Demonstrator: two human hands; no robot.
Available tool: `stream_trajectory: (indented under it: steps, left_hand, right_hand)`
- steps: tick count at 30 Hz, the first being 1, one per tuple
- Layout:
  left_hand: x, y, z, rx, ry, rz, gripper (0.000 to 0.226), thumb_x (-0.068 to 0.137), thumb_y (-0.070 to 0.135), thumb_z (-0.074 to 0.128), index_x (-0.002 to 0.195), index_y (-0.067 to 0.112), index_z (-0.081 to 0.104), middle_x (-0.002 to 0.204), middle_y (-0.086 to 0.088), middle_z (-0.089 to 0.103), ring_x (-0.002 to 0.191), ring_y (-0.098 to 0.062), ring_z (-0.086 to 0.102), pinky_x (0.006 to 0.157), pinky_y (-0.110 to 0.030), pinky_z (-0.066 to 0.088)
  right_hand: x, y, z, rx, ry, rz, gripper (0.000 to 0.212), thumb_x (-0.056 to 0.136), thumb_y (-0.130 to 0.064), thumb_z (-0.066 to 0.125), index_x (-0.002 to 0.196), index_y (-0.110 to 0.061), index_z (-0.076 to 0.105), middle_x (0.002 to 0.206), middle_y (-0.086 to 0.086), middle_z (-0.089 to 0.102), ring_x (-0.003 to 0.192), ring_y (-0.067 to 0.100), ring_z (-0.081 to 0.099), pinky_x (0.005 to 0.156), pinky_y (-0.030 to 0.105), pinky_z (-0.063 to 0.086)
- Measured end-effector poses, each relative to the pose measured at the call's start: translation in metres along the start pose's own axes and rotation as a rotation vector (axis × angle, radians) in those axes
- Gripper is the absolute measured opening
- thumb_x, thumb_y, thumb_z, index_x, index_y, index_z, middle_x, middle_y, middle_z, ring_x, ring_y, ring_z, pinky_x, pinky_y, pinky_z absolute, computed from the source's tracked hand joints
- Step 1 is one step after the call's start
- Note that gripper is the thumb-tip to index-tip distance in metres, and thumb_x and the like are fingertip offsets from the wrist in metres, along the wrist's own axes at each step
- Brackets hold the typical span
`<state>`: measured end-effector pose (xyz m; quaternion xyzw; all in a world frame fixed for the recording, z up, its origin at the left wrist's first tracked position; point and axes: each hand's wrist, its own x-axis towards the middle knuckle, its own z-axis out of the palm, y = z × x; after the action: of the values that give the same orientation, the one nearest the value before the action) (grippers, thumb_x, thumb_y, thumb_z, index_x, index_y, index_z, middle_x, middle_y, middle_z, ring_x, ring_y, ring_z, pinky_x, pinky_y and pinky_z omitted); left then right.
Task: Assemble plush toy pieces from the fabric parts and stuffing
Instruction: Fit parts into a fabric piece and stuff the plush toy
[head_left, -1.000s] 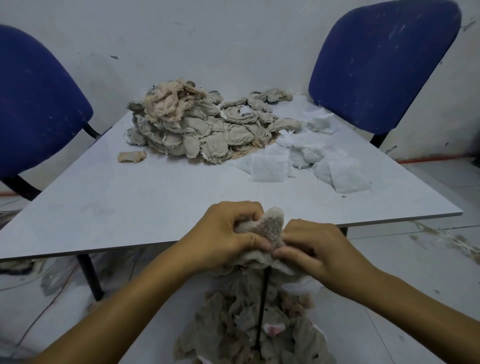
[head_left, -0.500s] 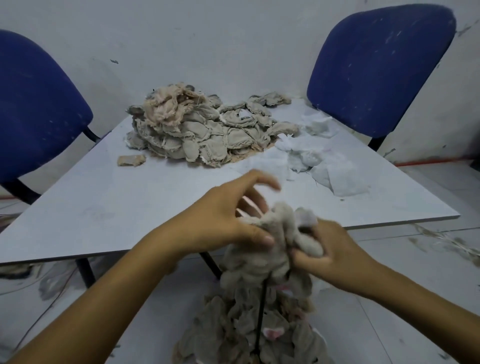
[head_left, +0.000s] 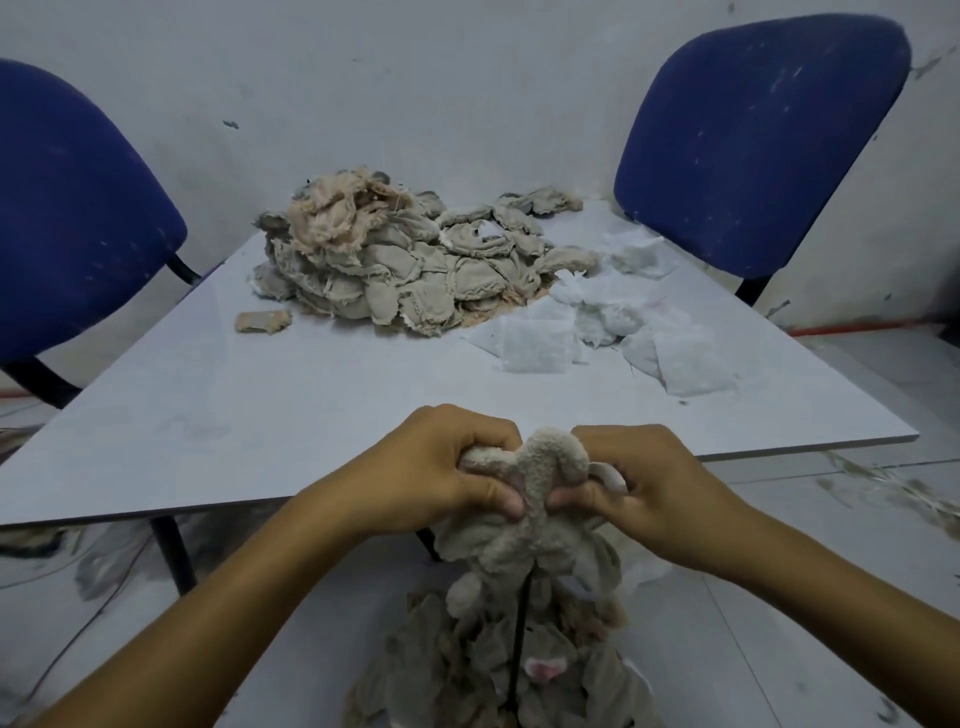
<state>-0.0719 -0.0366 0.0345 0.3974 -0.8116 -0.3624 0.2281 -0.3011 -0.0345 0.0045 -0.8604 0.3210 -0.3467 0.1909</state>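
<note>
- Nearest the camera, a heap of grey plush pieces (head_left: 498, 670) is lying below the table edge, with a thin dark rod (head_left: 518, 639) running up through it; one piece is showing a pink patch.
- Just above that heap, both hands are working one fluffy plush piece (head_left: 540, 467) in front of the table's near edge.
- The left hand (head_left: 441, 467) is gripping the piece's left side, fingers curled over the top and the thumb pressing in from below.
- The right hand (head_left: 639, 480) is pinching the right side the same way, its thumb tip nearly meeting the left thumb; a pale flap is sticking out between its fingers.
- Judging by the grip, the person is probably turning or shaping the fabric; doing it well is calling for thumbs pushing evenly into the seam while the curled fingers are rolling the pile outward, without tearing the stitching.
- Whether stuffing is already inside, I cannot tell.
- Farther off, on the table (head_left: 260, 415), white stuffing pads (head_left: 535, 345) are lying to the right, within reach for the next fill.
- Beyond them a big pile of unturned fabric parts (head_left: 395, 260) is waiting, with one loose scrap (head_left: 262, 322) beside it.
- Two blue chairs (head_left: 758, 140) are standing against the wall.
</note>
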Motion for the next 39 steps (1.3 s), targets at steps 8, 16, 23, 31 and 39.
stream_trajectory:
  steps: [8, 16, 23, 31, 39]
  left_hand:
    - [0.0, 0.019, 0.003, -0.337, 0.243, 0.182, 0.022, 0.067, 0.011, 0.085, 0.084, 0.01, 0.07, 0.077, 0.005, 0.069, 0.073, -0.006, 0.063, 0.065, -0.02, 0.051]
    - [0.006, 0.009, 0.016, 0.074, -0.065, -0.042, 0.029, 0.075, 0.031, 0.085, 0.1, 0.028, 0.069, 0.1, 0.01, 0.069, 0.096, -0.006, 0.063, 0.087, -0.038, 0.052]
    - [0.0, 0.009, -0.005, -0.047, 0.123, 0.034, 0.032, 0.068, 0.013, 0.089, 0.093, 0.019, 0.069, 0.09, 0.011, 0.069, 0.087, -0.005, 0.063, 0.077, -0.027, 0.05]
    - [0.007, 0.023, 0.02, -0.005, 0.067, 0.031, 0.023, 0.073, 0.026, 0.087, 0.082, 0.04, 0.07, 0.087, 0.01, 0.073, 0.083, -0.002, 0.066, 0.077, -0.033, 0.055]
    - [0.005, 0.011, 0.002, 0.361, -0.178, -0.036, 0.05, 0.076, 0.026, 0.082, 0.096, 0.058, 0.049, 0.103, 0.022, 0.048, 0.093, 0.005, 0.048, 0.076, -0.011, 0.038]
  right_hand:
    - [-0.003, -0.017, -0.013, 0.214, 0.197, -0.016, 0.012, 0.084, -0.032, 0.071, 0.093, -0.028, 0.064, 0.087, -0.015, 0.065, 0.08, 0.006, 0.063, 0.067, 0.016, 0.047]
    - [-0.013, 0.003, -0.008, 0.114, -0.159, 0.136, 0.026, 0.084, -0.043, 0.075, 0.1, -0.037, 0.056, 0.093, -0.017, 0.062, 0.084, 0.006, 0.06, 0.066, 0.017, 0.044]
    - [-0.005, -0.004, -0.012, -0.012, 0.285, -0.119, 0.012, 0.091, -0.02, 0.062, 0.091, -0.01, 0.067, 0.085, -0.013, 0.06, 0.075, 0.009, 0.058, 0.063, 0.022, 0.044]
    - [-0.011, 0.01, -0.015, 0.068, -0.226, 0.143, 0.027, 0.089, -0.029, 0.07, 0.108, -0.038, 0.054, 0.1, -0.015, 0.063, 0.093, 0.01, 0.062, 0.076, 0.033, 0.052]
    - [-0.013, -0.007, -0.008, -0.035, -0.116, -0.005, 0.066, 0.084, -0.036, 0.072, 0.142, -0.037, 0.04, 0.118, -0.017, 0.049, 0.111, 0.007, 0.052, 0.086, 0.022, 0.046]
